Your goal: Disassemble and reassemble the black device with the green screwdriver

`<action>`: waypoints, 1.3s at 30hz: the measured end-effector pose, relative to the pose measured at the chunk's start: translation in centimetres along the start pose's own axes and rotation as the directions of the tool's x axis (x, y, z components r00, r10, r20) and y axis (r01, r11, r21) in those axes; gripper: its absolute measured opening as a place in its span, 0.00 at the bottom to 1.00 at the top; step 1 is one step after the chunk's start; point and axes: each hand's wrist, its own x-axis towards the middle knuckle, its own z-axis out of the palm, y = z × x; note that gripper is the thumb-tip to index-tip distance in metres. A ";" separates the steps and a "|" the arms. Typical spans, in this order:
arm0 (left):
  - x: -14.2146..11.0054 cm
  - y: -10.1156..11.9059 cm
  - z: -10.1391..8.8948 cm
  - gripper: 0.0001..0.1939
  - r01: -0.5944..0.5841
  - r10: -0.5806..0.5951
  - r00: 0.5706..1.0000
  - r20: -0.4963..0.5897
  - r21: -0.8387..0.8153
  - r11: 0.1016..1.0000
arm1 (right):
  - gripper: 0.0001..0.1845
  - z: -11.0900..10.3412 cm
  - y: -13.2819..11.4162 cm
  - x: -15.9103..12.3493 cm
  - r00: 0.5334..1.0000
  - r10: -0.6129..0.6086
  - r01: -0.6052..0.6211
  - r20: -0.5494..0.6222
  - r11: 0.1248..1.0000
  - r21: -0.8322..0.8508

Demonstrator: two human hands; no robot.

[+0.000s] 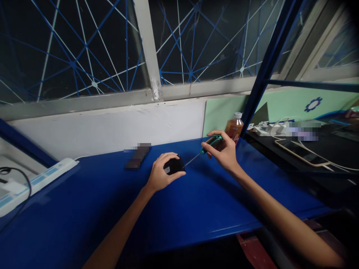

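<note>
My left hand [161,172] is closed round a small black box-shaped device [174,165], with the thumb along its near edge and the fingers over its far edge. A pale label shows on the device near my palm. In my right hand [226,151] is a screwdriver [212,143] with a green and black handle, gripped between thumb and fingers. Its thin metal shaft slants down to the left, and the tip meets or nearly meets the device's right end; whether it sits in a screw is too small to tell.
On the blue table [196,209], a dark phone-like slab [138,157] lies behind my left hand. A white power strip [39,183] is at the left edge. A bottle [235,127] stands behind my right hand. A charging phone [301,152] and cables lie on the black surface at right.
</note>
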 end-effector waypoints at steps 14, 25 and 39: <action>-0.4 -0.7 0.4 0.17 0.007 -0.007 0.999 -0.034 -0.019 1.000 | 0.17 -0.8 0.1 0.3 0.975 0.014 -0.050 0.222 0.986 0.161; -0.4 -0.6 0.3 0.17 0.054 -0.054 0.998 -0.041 0.004 0.999 | 0.15 -0.8 0.4 0.2 0.994 0.066 -0.065 0.090 0.998 -0.019; -0.4 -0.6 0.2 0.17 0.052 -0.052 0.997 -0.055 0.001 0.999 | 0.12 -0.6 1.0 0.2 0.998 0.043 -0.042 0.037 0.999 -0.011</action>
